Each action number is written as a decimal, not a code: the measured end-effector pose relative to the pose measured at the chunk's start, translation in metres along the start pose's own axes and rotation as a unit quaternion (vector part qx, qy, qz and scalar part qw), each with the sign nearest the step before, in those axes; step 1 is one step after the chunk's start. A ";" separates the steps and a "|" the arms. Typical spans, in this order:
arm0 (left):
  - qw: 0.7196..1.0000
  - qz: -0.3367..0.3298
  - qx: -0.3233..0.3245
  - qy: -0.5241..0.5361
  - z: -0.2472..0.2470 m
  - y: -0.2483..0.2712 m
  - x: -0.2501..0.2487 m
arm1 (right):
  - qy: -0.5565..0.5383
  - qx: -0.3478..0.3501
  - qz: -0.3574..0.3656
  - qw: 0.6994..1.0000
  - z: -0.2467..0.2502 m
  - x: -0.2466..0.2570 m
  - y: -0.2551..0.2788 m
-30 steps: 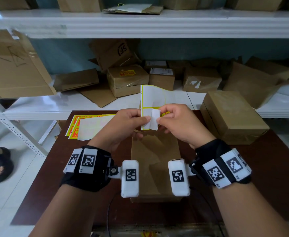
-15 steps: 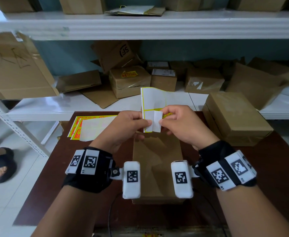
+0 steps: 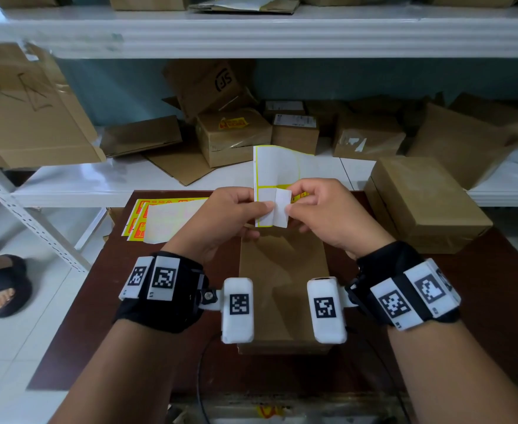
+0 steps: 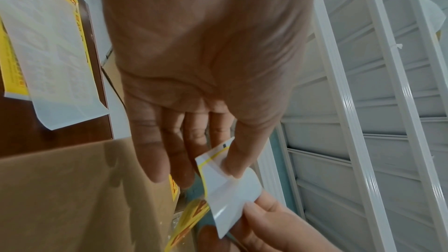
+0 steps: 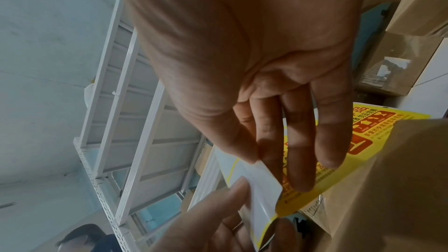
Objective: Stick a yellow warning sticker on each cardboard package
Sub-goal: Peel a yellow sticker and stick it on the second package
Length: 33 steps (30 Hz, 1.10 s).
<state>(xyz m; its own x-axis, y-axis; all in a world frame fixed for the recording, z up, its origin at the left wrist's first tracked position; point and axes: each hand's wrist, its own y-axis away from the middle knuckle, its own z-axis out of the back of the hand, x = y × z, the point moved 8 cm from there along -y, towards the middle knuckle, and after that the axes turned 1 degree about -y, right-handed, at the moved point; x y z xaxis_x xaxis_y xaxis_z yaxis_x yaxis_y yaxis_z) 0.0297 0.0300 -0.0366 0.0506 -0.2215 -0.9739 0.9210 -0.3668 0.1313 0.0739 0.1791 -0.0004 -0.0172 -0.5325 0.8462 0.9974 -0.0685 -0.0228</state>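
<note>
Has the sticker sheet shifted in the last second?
No. Against the cardboard package on the table, the sticker sheet is over its far end, as before.

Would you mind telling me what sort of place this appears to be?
Probably a parcel packing or storage room: white metal shelving piled with brown cardboard boxes, and sheets of yellow warning stickers on a dark wooden table.

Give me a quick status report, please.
Left hand pinches sticker sheet; right hand pinches sticker, peeling. Cardboard package below, unstickered. Nothing in the way.
</note>
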 end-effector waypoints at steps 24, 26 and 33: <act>1.000 0.003 0.006 0.011 0.004 0.002 -0.002 | -0.029 -0.015 -0.011 0.999 0.004 -0.004 -0.003; 1.000 0.006 0.005 0.013 0.004 0.002 -0.002 | -0.032 -0.018 -0.012 0.999 0.003 -0.005 -0.003; 1.000 0.005 0.021 0.013 0.000 0.004 -0.003 | -0.031 -0.010 -0.013 0.999 -0.001 -0.005 -0.004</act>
<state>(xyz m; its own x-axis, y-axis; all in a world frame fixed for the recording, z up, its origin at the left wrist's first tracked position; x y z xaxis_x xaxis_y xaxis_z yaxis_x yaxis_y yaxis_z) 0.0328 0.0293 -0.0327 0.0713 -0.2021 -0.9768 0.9030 -0.4028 0.1493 0.0703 0.1813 -0.0046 -0.0373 -0.4775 0.8778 0.9950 -0.0988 -0.0115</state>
